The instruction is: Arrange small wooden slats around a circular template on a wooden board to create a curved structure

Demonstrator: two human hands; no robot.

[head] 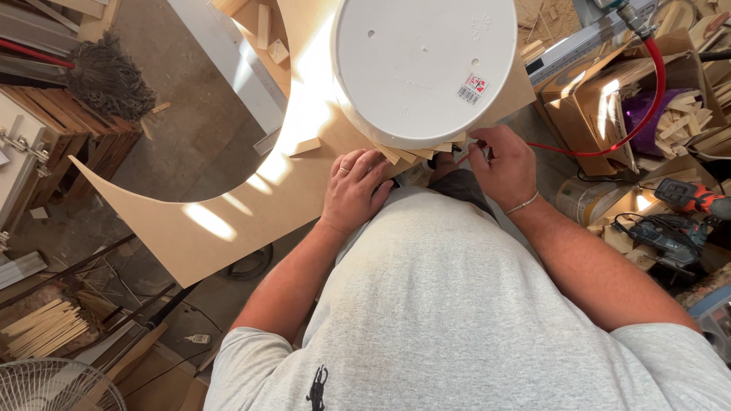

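A white round bucket (426,68) sits upside down on a curved brown board (251,205), small wood wedges (403,154) tucked under its near rim. The right hand (506,164) pinches something small and red at that rim; the left hand (354,190) presses flat, fingers together, on the board

You have one big white round lid (426,65) on one curved brown board (228,221). Beside the lid are your two hands, left (354,190) and right (502,164).
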